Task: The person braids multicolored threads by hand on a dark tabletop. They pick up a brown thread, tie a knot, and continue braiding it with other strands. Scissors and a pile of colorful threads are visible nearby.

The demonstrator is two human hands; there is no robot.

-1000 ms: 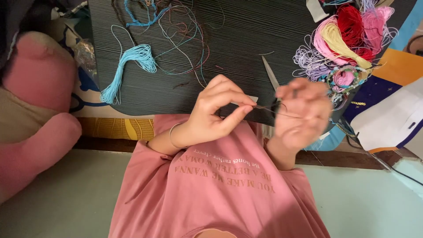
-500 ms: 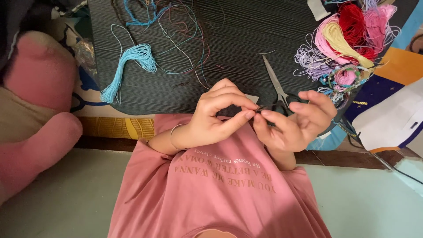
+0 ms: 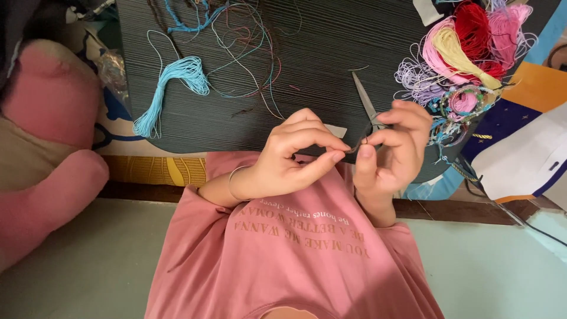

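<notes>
Since half a second ago both hands sit closer: my left hand and right hand pinch a dark thread above the surface. It looks light and limp; I'd grip near its ends.

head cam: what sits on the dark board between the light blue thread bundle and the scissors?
In the head view, a tangle of loose threads lies between the light blue thread bundle and the scissors, trailing over the dark board. Otherwise that stretch is bare.
</notes>
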